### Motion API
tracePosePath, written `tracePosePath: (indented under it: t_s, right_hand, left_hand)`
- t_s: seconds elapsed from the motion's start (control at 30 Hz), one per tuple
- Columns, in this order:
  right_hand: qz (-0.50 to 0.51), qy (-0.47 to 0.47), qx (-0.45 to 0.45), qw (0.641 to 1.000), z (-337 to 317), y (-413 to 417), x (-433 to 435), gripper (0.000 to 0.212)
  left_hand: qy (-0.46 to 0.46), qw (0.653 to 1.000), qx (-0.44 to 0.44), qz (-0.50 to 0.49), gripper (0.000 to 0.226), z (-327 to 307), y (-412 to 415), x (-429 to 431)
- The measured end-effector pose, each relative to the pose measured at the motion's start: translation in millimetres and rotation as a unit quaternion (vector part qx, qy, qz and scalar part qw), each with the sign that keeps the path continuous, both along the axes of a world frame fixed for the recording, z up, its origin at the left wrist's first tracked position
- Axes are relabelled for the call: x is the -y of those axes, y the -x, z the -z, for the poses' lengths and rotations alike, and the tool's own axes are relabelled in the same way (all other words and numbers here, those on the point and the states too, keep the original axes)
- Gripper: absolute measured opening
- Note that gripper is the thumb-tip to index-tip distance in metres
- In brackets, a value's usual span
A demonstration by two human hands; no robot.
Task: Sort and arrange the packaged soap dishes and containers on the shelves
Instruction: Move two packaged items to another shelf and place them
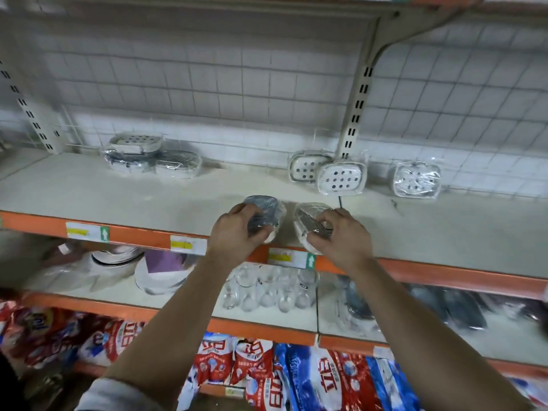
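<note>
The left hand [237, 231] is curled round the near end of a dark oval soap dish [264, 210] in clear wrap. The right hand [339, 237] grips a pale oval soap dish [310, 219] with a slatted insert in the same way. The two dishes lie side by side at the near edge of the upper shelf [118, 191], with a small gap between them, just above the orange shelf lip [44, 222]. I cannot tell whether they rest fully on the shelf or are slightly raised. With one in each hand at the front, the person is probably squaring the pair up as the start of a row of like shapes.

At the far left of the shelf is a stack of wrapped dishes [133, 151], with a white perforated rectangular one on top of darker ones. A wrapped oval dish [178, 164] touches the stack on its right. At the far right, three perforated white dishes are tilted against the wire grid back [207, 84]. Two of them overlap [308, 167] [341, 177], and the third [416, 180] is set apart further right. Propped like this, they likely show their faces to a shopper. The ovals are split between the front and the far left, so the sorting looks early.

On the shelf below are clear plastic containers [267, 289], and under that are detergent bags [296, 375].
</note>
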State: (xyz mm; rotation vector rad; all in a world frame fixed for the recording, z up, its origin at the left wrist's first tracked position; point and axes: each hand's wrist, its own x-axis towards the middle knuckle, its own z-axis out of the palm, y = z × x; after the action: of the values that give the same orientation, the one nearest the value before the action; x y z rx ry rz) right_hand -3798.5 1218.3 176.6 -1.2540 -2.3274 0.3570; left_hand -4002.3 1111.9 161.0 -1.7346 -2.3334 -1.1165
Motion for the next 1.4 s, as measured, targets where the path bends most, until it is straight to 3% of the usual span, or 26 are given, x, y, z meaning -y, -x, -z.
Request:
tracePosePath:
  t_s: [0.27,0.63,1.03,1.4]
  right_hand:
    - [0.024,-0.07,0.033,0.997,8,-151,45,0.044]
    - [0.095,0.036,-0.004,0.995,93,-334,113,0.047]
    - [0.15,0.074,-0.025,0.986,188,-363,67,0.044]
    - [0.199,0.105,-0.054,0.973,241,-369,6,0.038]
  left_hand:
    - [-0.012,0.999,-0.024,0.042,0.041,2,-151,31]
    - [0.009,0.993,0.059,0.105,0.045,86,-328,84]
    - [-0.013,0.997,0.041,0.059,0.034,186,-374,-8]
    - [-0.017,0.999,-0.012,0.046,0.04,227,-373,-138]
